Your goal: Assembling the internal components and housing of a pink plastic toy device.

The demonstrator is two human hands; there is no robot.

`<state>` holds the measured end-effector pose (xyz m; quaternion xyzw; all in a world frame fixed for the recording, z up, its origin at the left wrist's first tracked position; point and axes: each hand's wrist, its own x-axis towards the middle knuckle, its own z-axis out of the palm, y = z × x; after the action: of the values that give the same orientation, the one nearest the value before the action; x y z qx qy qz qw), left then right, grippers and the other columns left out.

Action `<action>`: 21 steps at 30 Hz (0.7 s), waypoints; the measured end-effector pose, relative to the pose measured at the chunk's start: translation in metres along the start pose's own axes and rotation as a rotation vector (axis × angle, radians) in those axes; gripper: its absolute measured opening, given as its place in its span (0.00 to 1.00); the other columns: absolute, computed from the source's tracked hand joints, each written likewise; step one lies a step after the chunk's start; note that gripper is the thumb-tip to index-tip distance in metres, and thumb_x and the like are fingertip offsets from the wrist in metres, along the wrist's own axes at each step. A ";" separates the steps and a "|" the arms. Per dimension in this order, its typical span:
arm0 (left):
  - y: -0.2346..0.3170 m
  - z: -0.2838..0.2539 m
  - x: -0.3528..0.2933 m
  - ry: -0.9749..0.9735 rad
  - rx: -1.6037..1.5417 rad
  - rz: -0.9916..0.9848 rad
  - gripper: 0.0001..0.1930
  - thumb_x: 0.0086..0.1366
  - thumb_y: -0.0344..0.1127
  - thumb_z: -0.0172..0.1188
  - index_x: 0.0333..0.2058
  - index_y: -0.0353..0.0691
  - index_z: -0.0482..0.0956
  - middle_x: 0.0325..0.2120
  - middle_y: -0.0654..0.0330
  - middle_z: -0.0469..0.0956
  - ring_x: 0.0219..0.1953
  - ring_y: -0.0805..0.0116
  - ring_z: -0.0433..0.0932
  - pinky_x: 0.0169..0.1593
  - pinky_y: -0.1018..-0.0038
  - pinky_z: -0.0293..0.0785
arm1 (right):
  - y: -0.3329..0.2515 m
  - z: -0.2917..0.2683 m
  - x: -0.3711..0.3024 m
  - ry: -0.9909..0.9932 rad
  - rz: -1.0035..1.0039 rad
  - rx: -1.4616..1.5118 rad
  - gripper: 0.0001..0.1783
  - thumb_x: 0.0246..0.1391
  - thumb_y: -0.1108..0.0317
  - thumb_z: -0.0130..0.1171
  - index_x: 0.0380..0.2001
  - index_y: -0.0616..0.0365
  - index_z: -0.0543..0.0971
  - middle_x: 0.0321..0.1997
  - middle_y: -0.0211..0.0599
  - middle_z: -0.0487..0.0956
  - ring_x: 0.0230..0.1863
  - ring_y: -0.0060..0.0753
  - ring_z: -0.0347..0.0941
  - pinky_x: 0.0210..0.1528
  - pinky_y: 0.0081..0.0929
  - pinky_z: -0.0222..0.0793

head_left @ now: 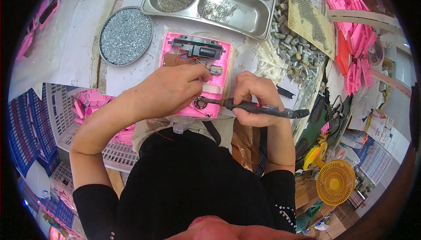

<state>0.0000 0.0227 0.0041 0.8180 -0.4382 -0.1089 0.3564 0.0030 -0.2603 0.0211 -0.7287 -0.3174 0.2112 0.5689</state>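
A pink plastic housing lies in front of me with its inside facing up. A black mechanism sits across its far end, with thin coloured wires beside it. At the near end is a small round part, like a speaker. My left hand rests over the left side of the housing, fingers curled together above it; what they pinch is hidden. In my right hand is a black soldering iron with a small red light. It lies nearly level, its metal tip pointing left to the round part.
A round tray of small screws stands at the left. Beyond the housing is a steel compartment tray holding springs. Metal parts and white plastic pieces are heaped at right. A yellow fan stands lower right.
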 end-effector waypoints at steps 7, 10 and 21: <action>0.000 0.002 0.001 0.024 0.002 0.015 0.06 0.59 0.29 0.66 0.31 0.34 0.77 0.46 0.51 0.79 0.45 0.51 0.81 0.46 0.61 0.81 | 0.002 0.002 0.003 0.008 -0.086 -0.056 0.10 0.40 0.71 0.70 0.29 0.55 0.79 0.23 0.27 0.75 0.25 0.32 0.71 0.39 0.30 0.69; 0.000 0.001 0.001 0.018 -0.001 0.011 0.06 0.59 0.28 0.66 0.32 0.34 0.77 0.47 0.51 0.79 0.46 0.51 0.81 0.46 0.61 0.81 | 0.000 0.001 0.004 0.028 -0.083 -0.048 0.10 0.40 0.71 0.69 0.28 0.54 0.79 0.22 0.27 0.75 0.24 0.31 0.71 0.39 0.30 0.68; 0.001 -0.003 0.002 -0.022 0.006 0.011 0.07 0.59 0.29 0.66 0.33 0.34 0.78 0.47 0.52 0.78 0.47 0.52 0.81 0.48 0.61 0.80 | -0.003 -0.011 -0.007 0.084 -0.106 -0.045 0.10 0.39 0.71 0.70 0.27 0.55 0.79 0.20 0.27 0.74 0.22 0.30 0.69 0.33 0.26 0.65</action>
<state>0.0014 0.0221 0.0070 0.8152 -0.4470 -0.1146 0.3500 0.0047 -0.2724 0.0262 -0.7318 -0.3358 0.1428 0.5756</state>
